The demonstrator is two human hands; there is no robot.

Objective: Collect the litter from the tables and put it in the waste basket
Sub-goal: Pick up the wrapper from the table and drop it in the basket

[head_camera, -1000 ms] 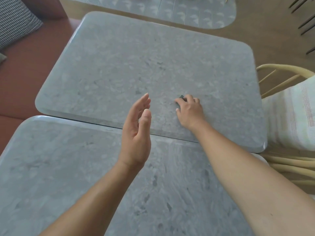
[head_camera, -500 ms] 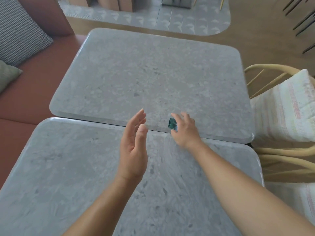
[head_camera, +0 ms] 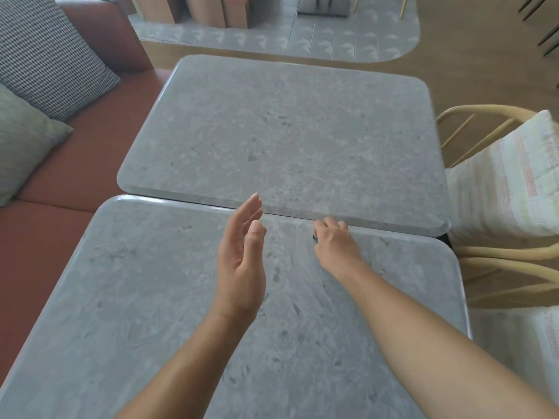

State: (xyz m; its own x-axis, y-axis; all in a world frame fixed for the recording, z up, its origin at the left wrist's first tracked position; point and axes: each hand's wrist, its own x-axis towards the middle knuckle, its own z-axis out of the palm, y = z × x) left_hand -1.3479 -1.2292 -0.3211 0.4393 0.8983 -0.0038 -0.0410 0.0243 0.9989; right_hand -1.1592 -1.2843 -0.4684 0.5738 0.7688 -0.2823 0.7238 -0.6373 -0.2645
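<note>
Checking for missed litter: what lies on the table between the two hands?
Nothing: in the head view, only bare grey tabletop separates the open left hand from the right hand, which pinches a small dark scrap.

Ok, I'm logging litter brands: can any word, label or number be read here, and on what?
No text can be read anywhere.
The dark scrap pinched in the right hand is mostly hidden and too small to show any print.
The grey tables and cushions carry no lettering.

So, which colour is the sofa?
Reddish brown; the sofa shows best in the head view.
</note>
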